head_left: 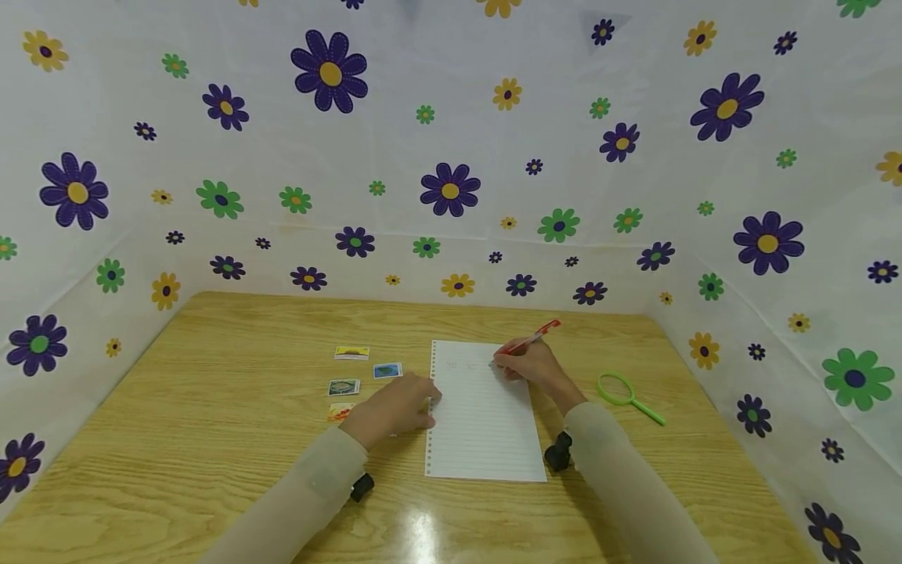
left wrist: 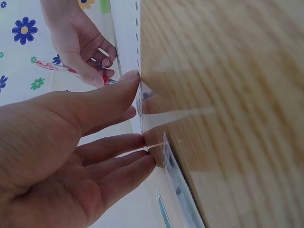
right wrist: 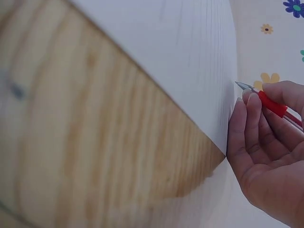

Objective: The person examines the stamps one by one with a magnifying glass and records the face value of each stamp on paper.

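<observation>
A lined sheet of paper (head_left: 482, 427) with a row of holes down its left side lies on the wooden table. My right hand (head_left: 530, 365) rests by its top right corner and pinches a red pen (head_left: 527, 341). In the right wrist view the tip of the pen (right wrist: 272, 102) points toward the page. Faint marks show along the sheet's top line. My left hand (head_left: 396, 409) touches the punched edge with its fingertips, and the left wrist view shows its fingers (left wrist: 114, 142) fairly straight. A small picture card (left wrist: 183, 187) lies just beside that hand.
Several small picture cards lie left of the sheet, among them a yellow one (head_left: 351, 353), a blue one (head_left: 387, 370) and a greenish one (head_left: 344, 387). A green magnifying glass (head_left: 630, 398) lies on the right. A flower-patterned sheet (head_left: 451, 141) walls the table's back and sides.
</observation>
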The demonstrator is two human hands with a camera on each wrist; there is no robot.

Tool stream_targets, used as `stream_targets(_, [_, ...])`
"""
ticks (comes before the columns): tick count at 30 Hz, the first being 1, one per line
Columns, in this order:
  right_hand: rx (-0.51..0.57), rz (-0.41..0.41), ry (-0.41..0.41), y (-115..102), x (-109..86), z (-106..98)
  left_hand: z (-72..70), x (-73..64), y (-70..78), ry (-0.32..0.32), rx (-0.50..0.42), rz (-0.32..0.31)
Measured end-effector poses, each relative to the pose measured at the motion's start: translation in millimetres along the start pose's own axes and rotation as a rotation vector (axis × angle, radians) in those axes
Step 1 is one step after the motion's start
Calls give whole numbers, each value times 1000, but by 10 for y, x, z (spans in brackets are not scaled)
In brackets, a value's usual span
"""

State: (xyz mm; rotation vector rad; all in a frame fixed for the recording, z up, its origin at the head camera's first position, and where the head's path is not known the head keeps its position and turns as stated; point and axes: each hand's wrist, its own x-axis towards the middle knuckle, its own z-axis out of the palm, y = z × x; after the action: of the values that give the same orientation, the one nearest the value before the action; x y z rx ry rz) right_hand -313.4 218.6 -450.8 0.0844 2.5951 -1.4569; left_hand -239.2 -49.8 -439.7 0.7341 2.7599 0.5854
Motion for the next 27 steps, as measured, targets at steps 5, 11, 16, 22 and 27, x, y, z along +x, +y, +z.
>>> stream_targets(5, [-14,-2,13,1,-3,16,0,0,1,4,6,2])
stream_targets(11, [-1,-19,24,18,-11,14,3,-3,-9,12,-1,20])
stream_targets(16, [-14,-18,2,26,-15,2,6,7,-13,9,-3,20])
stream_targets(22, [-45,-39,-26,35,-10,-2,6,21,-2,7,7,3])
stream_targets(27, [-55,-31,-25,39,-13,-4,14,24,4,5,7,5])
